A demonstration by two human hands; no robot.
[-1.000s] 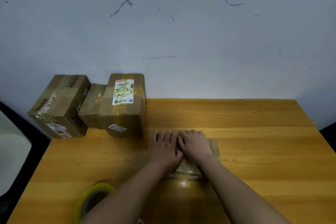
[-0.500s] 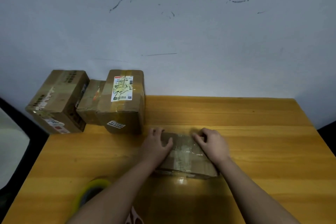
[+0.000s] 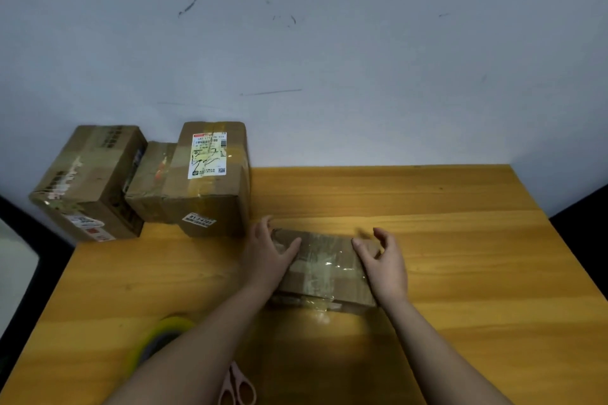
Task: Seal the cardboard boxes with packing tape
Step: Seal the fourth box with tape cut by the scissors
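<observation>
I see a flat cardboard box [image 3: 324,268] lying at the middle of the wooden tabletop [image 3: 460,256], its top already crossed by glossy clear packing tape that also wraps down over the near edge. My left hand [image 3: 268,253] rests on the box's left end, fingers spread and thumb laid across the top; my right hand [image 3: 383,261] sits at the right end, fingers loosely curled and open, gripping nothing that I can make out. I judge this box to be sealed, or nearly so, with only pressing down or setting aside left. At the far left corner stand three more boxes: a labelled box [image 3: 210,181], a smaller box [image 3: 151,184] wedged beside it, and a scuffed box [image 3: 87,184] partly overhanging the tabletop edge; all show tape bands, though whether each is fully sealed I cannot tell. The yellow-green tape roll [image 3: 158,339] and pink-handled scissors [image 3: 237,386] lie near my left forearm, untouched.
</observation>
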